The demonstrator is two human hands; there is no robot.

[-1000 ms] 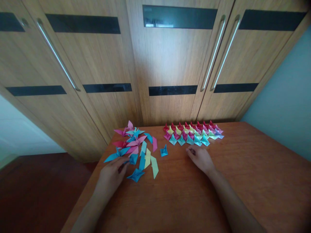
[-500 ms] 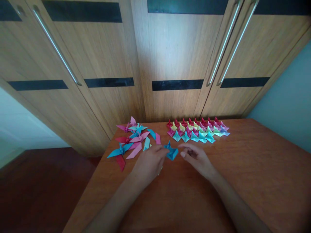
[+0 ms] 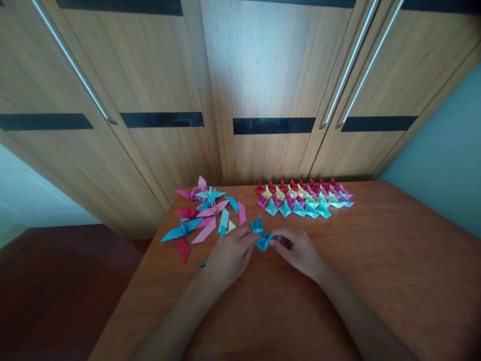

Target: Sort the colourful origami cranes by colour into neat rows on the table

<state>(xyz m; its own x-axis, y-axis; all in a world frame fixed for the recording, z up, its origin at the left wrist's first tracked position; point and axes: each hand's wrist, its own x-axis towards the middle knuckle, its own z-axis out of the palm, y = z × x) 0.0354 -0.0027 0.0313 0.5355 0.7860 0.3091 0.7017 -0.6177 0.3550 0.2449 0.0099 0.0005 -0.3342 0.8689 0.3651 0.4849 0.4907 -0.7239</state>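
Note:
Both hands meet over the middle of a wooden table (image 3: 394, 281). My left hand (image 3: 228, 256) and my right hand (image 3: 296, 249) each pinch one side of a small folded blue paper piece (image 3: 263, 241) held between them. A second folded blue piece (image 3: 257, 225) lies on the table just behind it. To the left sits a loose heap of pink, blue and yellow folded paper pieces (image 3: 205, 215). Behind my right hand, several small folded pieces stand in neat coloured rows (image 3: 302, 198): red at the back, then yellow and pink, then teal.
Tall wooden wardrobe doors (image 3: 263, 90) with metal handles and dark strips rise right behind the table. A pale blue-green wall (image 3: 447, 155) is on the right. Dark wooden floor (image 3: 56, 291) lies left of the table's edge.
My left hand left the heap at the left, carried a blue folded piece to the middle, and my right hand came in to grip its other side. The camera tilted slightly down.

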